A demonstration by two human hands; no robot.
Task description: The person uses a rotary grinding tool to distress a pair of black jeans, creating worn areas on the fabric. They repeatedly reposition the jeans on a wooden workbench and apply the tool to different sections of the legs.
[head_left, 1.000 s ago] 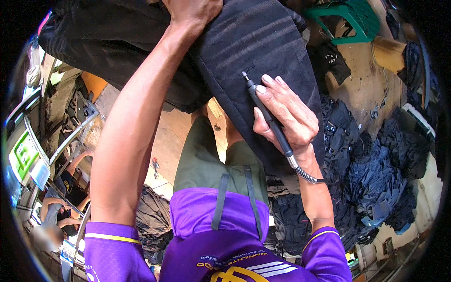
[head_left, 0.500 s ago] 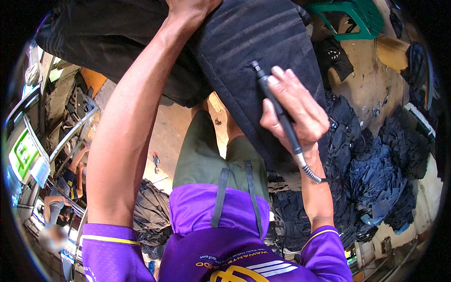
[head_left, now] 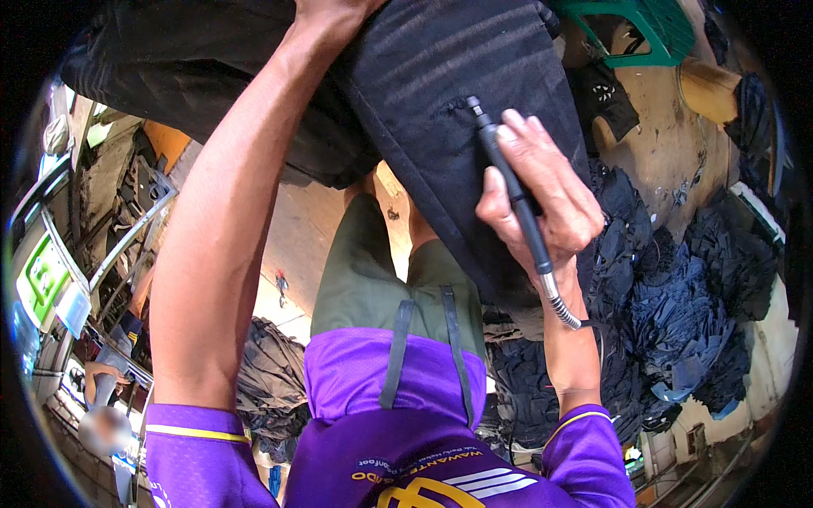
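Black trousers (head_left: 423,161) are spread before me, one leg lying diagonally under my right hand. That hand (head_left: 549,199) is closed around a slim black rotary tool handpiece (head_left: 518,201), thumb on one side and fingers along the other. The handpiece's metal tip is at the cloth, beside a small roughened patch (head_left: 461,108); whether it touches cannot be told. From the handpiece's lower end a spring-sleeved cord runs down over my right wrist. At the top edge, my left hand (head_left: 332,10) rests at the trousers, its fingers cut off by the picture's edge.
A green plastic stool (head_left: 669,34) lies at the far right. Heaps of dark clothing (head_left: 677,313) cover the floor to the right, and a brownish pile (head_left: 273,372) lies left of my legs. Another person (head_left: 106,381) is at the lower left, beyond metal frames.
My right hand and the handpiece have shifted slightly right, the tip also a little upward. The roughened patch shows more plainly beside the tip. The left arm has moved slightly left.
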